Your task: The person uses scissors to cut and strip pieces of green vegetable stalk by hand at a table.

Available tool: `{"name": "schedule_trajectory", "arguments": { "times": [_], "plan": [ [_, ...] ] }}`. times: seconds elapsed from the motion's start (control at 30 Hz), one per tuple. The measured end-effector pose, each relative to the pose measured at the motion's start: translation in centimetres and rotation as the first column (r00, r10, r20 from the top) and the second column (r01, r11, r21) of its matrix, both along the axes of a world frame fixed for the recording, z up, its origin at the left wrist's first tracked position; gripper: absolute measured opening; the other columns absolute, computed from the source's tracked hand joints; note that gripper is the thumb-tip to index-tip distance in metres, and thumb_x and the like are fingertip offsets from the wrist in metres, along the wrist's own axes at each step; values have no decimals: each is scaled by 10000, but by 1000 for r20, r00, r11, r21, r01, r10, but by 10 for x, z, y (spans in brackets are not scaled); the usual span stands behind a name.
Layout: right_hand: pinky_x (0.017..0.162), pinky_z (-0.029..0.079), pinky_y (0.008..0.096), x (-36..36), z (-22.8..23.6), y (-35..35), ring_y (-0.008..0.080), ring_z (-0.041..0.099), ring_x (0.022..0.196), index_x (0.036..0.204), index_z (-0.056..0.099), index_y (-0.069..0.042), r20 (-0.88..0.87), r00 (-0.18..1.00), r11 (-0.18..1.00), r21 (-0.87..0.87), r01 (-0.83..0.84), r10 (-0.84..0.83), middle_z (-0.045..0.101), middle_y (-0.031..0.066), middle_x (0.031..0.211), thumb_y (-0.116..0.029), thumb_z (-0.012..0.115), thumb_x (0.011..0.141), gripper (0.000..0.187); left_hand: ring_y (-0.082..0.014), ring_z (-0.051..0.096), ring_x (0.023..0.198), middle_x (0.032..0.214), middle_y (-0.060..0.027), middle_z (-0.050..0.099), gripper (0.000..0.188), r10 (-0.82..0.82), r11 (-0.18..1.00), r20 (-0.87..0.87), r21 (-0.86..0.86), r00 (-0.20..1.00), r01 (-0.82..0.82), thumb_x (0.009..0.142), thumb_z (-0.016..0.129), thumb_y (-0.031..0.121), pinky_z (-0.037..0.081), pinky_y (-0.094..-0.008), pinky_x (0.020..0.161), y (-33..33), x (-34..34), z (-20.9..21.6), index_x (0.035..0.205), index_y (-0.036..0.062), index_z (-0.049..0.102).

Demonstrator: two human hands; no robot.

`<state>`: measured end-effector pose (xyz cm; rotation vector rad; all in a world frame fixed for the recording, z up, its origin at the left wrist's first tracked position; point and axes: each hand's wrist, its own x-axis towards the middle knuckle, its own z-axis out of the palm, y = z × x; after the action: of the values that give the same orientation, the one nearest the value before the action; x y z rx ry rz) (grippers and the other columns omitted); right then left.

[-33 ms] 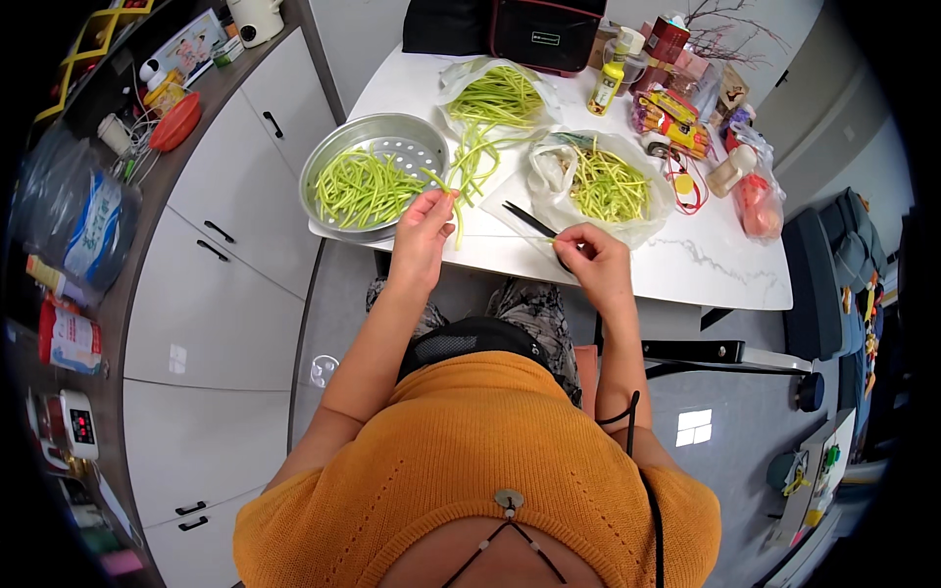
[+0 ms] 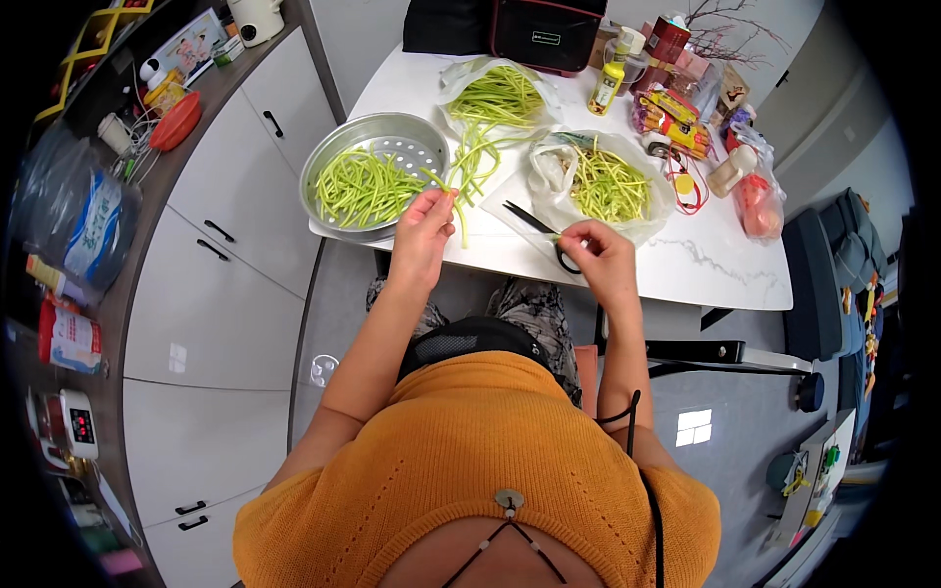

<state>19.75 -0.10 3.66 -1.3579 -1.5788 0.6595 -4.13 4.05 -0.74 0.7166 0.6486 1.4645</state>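
My left hand [image 2: 423, 233] pinches a long green stalk [image 2: 463, 227] between thumb and fingers, beside a round metal pan with holes [image 2: 427, 143]. Cut green stalk pieces [image 2: 368, 188] lie in that pan. My right hand [image 2: 604, 261] is closed with its fingertips together on a small green piece [image 2: 555, 237], at the front of the table. Black scissors [image 2: 527, 215] lie by those fingertips, blades pointing away to the left. Behind them, a plastic bag [image 2: 551, 174] holds yellow-green scraps [image 2: 610, 181]. Long stalks [image 2: 495, 96] spill from another bag farther back.
The white table [image 2: 725, 263] has its front edge just under my hands. Toward its right stand a yellow bottle [image 2: 606, 88], packaged snacks [image 2: 676, 122] and a pink bag [image 2: 760, 208]. A dark case [image 2: 546, 34] sits at the back. Grey cabinets [image 2: 216, 323] run along the left.
My right hand has shifted slightly to the right, and more of the scissors' handle shows beneath it. My left hand stays in place with the stalk.
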Motion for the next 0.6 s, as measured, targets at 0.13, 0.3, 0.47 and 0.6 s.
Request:
{"name": "schedule_trajectory", "arguments": {
  "times": [0.13, 0.3, 0.47, 0.6],
  "plan": [
    [507, 386, 205, 25, 2, 20, 46, 453, 541, 813, 648, -27, 19, 992, 988, 86, 125, -127, 608, -4, 669, -76, 653, 757, 74, -59, 473, 652, 775, 12, 526, 84, 59, 998, 67, -12, 996, -58, 876, 569, 118, 392, -200, 583, -4, 2, 9, 911, 47, 541],
    [525, 414, 221, 53, 8, 36, 74, 489, 535, 822, 646, -26, 88, 946, 942, 157, 297, -313, 621, 26, 669, -93, 659, 759, 93, -67, 496, 625, 769, -4, 544, 76, 196, 979, 30, 47, 980, -197, 870, 575, 107, 397, -203, 577, -1, -1, 10, 877, 55, 521],
    [622, 479, 284, 59, 9, 51, 180, 603, 657, 997, 637, -55, 185, 914, 919, 239, 315, -361, 627, 116, 928, -84, 642, 774, 225, -101, 564, 684, 800, -42, 579, 73, 277, 959, -147, 103, 949, -264, 870, 551, 63, 444, -221, 641, -8, 8, 19, 932, 29, 533],
    [621, 474, 267, 37, -4, 48, 181, 592, 651, 945, 655, -43, 82, 982, 954, 265, 142, -169, 641, 103, 880, -96, 633, 790, 165, -141, 597, 735, 792, -58, 589, 120, 272, 952, -145, 183, 951, -245, 863, 546, 49, 478, -258, 703, -14, 16, 21, 974, 6, 530]
  ]
}}
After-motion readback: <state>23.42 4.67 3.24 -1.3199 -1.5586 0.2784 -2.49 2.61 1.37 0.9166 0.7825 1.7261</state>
